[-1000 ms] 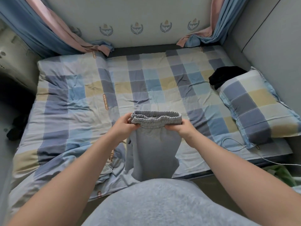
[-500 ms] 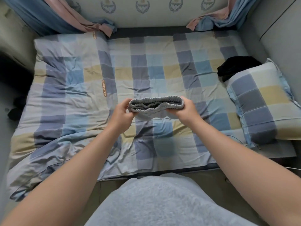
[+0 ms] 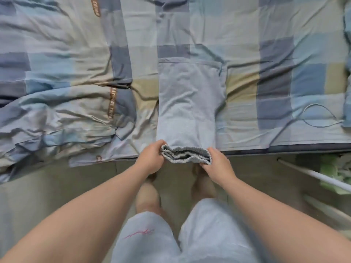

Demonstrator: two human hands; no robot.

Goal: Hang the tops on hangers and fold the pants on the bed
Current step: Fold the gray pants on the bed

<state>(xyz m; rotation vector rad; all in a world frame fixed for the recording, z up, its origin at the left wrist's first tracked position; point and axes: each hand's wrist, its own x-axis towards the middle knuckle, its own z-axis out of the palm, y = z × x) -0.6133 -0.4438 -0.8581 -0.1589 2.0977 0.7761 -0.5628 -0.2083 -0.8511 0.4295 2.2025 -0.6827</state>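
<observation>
A pair of light grey pants (image 3: 190, 103) lies stretched out flat on the checked bed (image 3: 284, 54), its leg ends pointing away from me. The elastic waistband (image 3: 186, 155) hangs just past the bed's near edge. My left hand (image 3: 152, 158) grips the waistband's left end, and my right hand (image 3: 218, 164) grips its right end. The waistband is bunched between the two hands. No tops or hangers are in view.
A crumpled duvet (image 3: 57, 111) in the same checked fabric fills the left of the bed. A thin cable (image 3: 319, 116) loops on the sheet at the right. My bare feet stand on the floor (image 3: 47, 186) below. A white rod (image 3: 322, 177) and green things lie at the right.
The pants, held up by the waistband before, are now laid out flat on the bed. My hands came down to the bed's near edge and my head tilted down.
</observation>
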